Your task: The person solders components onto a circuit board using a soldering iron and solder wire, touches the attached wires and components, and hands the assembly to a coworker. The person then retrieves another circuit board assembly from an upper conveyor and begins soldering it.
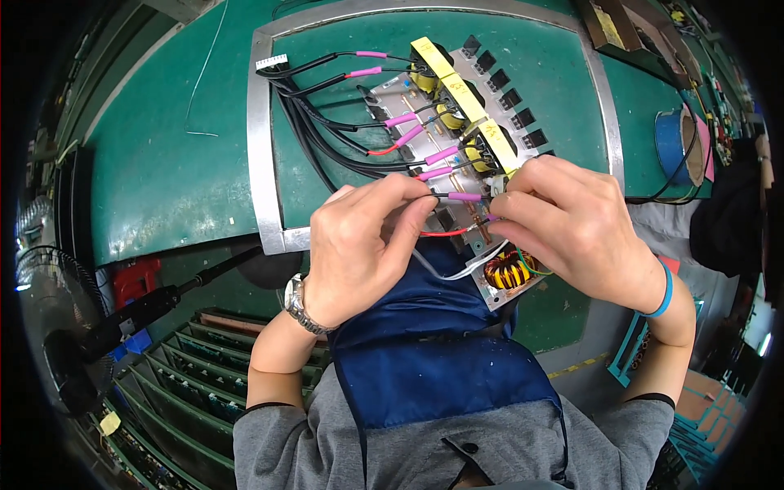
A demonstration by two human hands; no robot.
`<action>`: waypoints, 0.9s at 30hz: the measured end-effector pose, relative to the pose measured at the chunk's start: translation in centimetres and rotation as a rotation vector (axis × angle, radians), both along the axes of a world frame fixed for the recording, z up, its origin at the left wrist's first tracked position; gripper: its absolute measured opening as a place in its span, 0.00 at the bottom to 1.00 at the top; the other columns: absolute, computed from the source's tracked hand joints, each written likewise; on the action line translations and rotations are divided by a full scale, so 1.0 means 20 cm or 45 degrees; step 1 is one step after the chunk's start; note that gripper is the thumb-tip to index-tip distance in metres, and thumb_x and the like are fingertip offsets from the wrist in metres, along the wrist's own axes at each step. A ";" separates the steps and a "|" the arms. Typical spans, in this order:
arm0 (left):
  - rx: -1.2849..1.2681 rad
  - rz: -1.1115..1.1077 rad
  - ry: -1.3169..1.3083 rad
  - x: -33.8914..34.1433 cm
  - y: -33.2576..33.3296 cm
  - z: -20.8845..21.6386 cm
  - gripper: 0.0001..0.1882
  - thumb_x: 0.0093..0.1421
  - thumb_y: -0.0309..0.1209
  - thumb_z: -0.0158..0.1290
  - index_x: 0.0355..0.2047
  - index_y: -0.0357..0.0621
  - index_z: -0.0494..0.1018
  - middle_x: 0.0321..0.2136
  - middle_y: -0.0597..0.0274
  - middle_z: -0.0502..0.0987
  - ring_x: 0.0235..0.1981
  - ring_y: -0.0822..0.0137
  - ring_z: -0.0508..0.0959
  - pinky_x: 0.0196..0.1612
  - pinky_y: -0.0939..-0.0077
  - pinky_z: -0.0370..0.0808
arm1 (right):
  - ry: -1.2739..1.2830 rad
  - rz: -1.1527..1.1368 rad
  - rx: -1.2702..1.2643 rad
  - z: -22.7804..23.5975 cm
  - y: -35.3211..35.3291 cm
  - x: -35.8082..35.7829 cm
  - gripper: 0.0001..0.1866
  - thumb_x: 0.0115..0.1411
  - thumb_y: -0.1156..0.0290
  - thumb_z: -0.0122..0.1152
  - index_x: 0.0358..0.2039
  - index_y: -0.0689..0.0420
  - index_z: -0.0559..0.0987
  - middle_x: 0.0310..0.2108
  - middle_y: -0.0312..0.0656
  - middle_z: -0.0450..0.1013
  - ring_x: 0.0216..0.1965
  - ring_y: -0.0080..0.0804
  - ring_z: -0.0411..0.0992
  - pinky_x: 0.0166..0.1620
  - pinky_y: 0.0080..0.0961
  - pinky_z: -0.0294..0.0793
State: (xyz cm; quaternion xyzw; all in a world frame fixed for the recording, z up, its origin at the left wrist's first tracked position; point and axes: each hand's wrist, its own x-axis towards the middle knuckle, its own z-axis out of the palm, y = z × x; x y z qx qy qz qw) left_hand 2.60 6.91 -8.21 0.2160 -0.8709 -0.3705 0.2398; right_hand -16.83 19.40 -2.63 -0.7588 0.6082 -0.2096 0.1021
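My left hand [363,241] pinches a black wire just left of a purple sleeve [465,197]. At the sleeve's other end the fingertips of my right hand [567,224] are closed around the thin lead, whose tip they hide. Under both hands lies a circuit board [396,94] with yellow-taped transformers [465,98] in a row and black parts along its far right edge. Several other purple-sleeved wires run from the board to a black wire bundle [298,122], which ends in a white connector [272,61]. A copper-wound ring coil [508,272] sits at the board's near corner.
A metal frame [265,155] borders the green work surface [163,171]. A blue tape roll [670,147] and a cardboard box [612,28] stand to the right. At the lower left are a fan [61,327] and a green rack [184,392] of boards.
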 end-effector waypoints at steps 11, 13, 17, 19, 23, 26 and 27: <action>-0.009 -0.009 0.136 0.01 0.04 -0.01 0.04 0.57 0.29 0.58 0.30 0.44 0.75 0.22 0.61 0.78 0.23 0.59 0.78 0.29 0.68 0.71 | 0.181 0.021 0.081 0.04 0.04 0.08 0.11 0.46 0.78 0.61 0.33 0.64 0.75 0.29 0.43 0.67 0.31 0.41 0.70 0.31 0.34 0.71; -0.023 0.023 0.119 0.03 0.07 -0.01 0.05 0.57 0.30 0.58 0.30 0.43 0.74 0.23 0.60 0.77 0.22 0.58 0.77 0.29 0.67 0.71 | 0.160 0.089 0.032 0.04 0.04 0.08 0.10 0.47 0.78 0.62 0.32 0.64 0.75 0.29 0.43 0.67 0.30 0.40 0.70 0.31 0.34 0.71; -0.040 0.044 0.136 0.03 0.08 -0.01 0.05 0.57 0.30 0.57 0.30 0.43 0.74 0.22 0.60 0.77 0.23 0.57 0.77 0.30 0.67 0.70 | 0.057 0.073 0.022 0.03 0.03 0.07 0.10 0.45 0.80 0.65 0.30 0.63 0.75 0.26 0.44 0.66 0.28 0.42 0.69 0.30 0.35 0.70; -0.010 0.012 0.129 0.03 0.06 -0.01 0.05 0.58 0.30 0.57 0.30 0.43 0.74 0.22 0.60 0.77 0.23 0.57 0.77 0.30 0.67 0.70 | 0.008 0.025 0.049 0.03 0.02 0.08 0.10 0.45 0.81 0.66 0.30 0.63 0.75 0.26 0.44 0.66 0.28 0.43 0.69 0.30 0.36 0.69; -0.043 0.013 0.134 0.04 0.02 -0.02 0.04 0.57 0.30 0.58 0.29 0.44 0.75 0.22 0.59 0.77 0.23 0.58 0.78 0.28 0.68 0.70 | -0.058 0.026 0.007 0.00 -0.02 0.09 0.09 0.48 0.78 0.66 0.30 0.61 0.76 0.26 0.44 0.68 0.27 0.43 0.70 0.30 0.37 0.70; -0.006 0.014 -0.001 0.07 0.00 0.01 0.03 0.56 0.26 0.59 0.30 0.41 0.76 0.23 0.59 0.78 0.21 0.61 0.78 0.28 0.69 0.70 | -0.136 0.155 -0.083 -0.02 -0.07 0.09 0.09 0.49 0.76 0.66 0.30 0.61 0.75 0.26 0.42 0.67 0.27 0.40 0.71 0.28 0.34 0.72; 0.001 0.017 -0.004 0.06 -0.01 0.02 0.04 0.55 0.24 0.59 0.31 0.40 0.76 0.24 0.59 0.79 0.21 0.61 0.77 0.28 0.71 0.70 | -0.098 0.175 -0.082 -0.04 -0.08 0.09 0.09 0.48 0.76 0.66 0.28 0.61 0.74 0.26 0.42 0.65 0.26 0.39 0.70 0.27 0.33 0.72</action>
